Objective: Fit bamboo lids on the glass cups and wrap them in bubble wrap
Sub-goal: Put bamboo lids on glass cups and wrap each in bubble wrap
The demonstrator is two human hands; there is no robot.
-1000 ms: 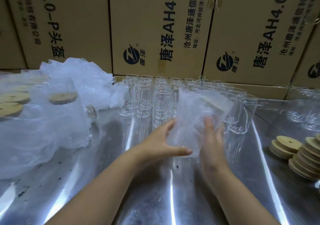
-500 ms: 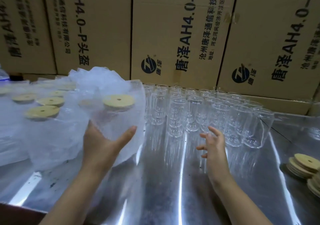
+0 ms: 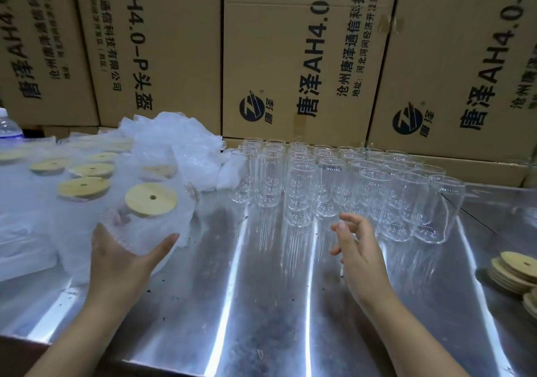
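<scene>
Bubble-wrapped cup (image 3: pixel 157 225) in left hand (image 3: pixel 119 263); right hand (image 3: pixel 359 250) apart.

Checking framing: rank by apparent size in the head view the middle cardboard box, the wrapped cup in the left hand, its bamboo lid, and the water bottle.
1. middle cardboard box
2. wrapped cup, nearest the camera
3. bamboo lid
4. water bottle, cropped by the frame, so unsure against lid

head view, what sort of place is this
Most likely a packing bench in a warehouse or small factory: printed cardboard cartons stacked behind, rows of identical glass cups on a steel table, and bubble-wrapped cups with bamboo lids lined up at left, one in the left hand.
</scene>
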